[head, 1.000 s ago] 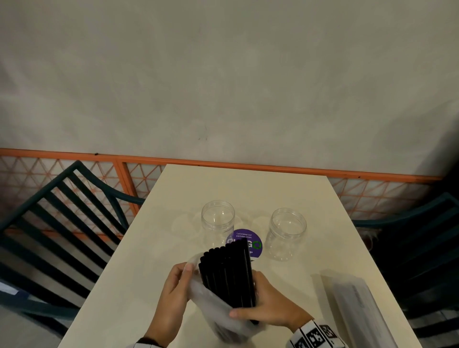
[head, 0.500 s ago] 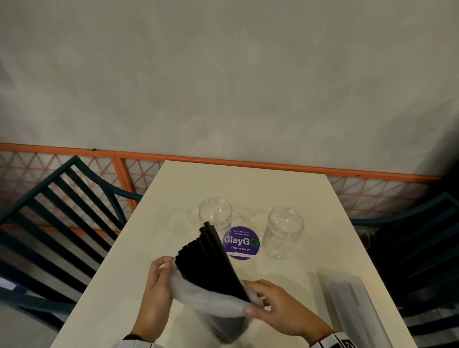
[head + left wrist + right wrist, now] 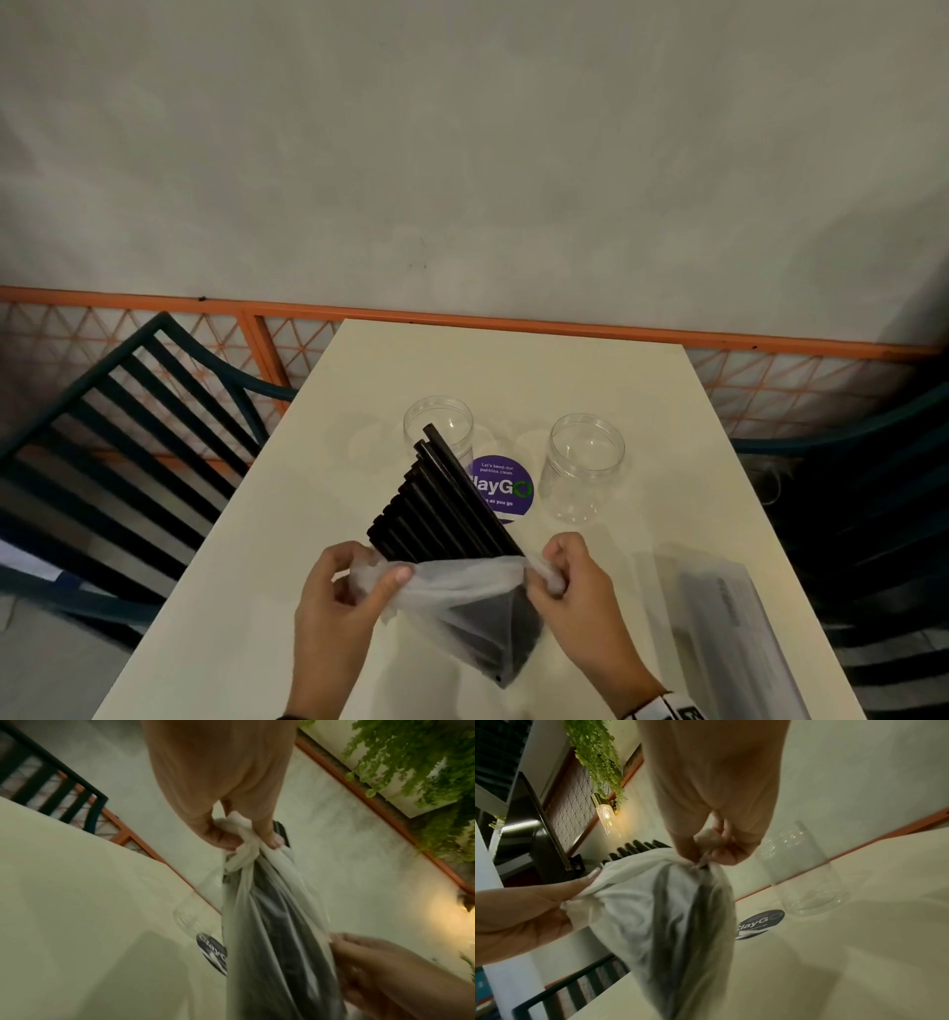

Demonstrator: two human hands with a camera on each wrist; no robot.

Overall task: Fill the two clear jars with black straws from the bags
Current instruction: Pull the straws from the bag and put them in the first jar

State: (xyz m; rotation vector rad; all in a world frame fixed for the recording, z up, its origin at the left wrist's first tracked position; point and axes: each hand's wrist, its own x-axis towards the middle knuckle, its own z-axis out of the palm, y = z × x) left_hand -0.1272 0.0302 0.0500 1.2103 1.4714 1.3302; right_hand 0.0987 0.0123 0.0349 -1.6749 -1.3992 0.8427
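Note:
A translucent white plastic bag [image 3: 462, 601] of black straws [image 3: 441, 503] is held up over the near table. My left hand [image 3: 359, 580] pinches the bag's left rim [image 3: 241, 839]. My right hand [image 3: 552, 570] pinches the right rim [image 3: 706, 860]. The straws fan out of the bag's mouth and lean up to the left, their tips in front of the left clear jar [image 3: 438, 426]. The right clear jar [image 3: 585, 462] [image 3: 805, 872] stands empty beyond my right hand. The bag's lower end hides the straw bottoms.
A second bag of straws [image 3: 729, 637] lies flat near the table's right edge. A purple round sticker [image 3: 506, 488] sits between the jars. Dark slatted chairs [image 3: 118, 442] flank the cream table [image 3: 513, 370]. An orange rail [image 3: 462, 318] and grey wall lie behind.
The straws have tilted from upright to leaning left and slid further out of the bag. My right hand moved from the bag's side up to its rim; both hands now stretch the mouth.

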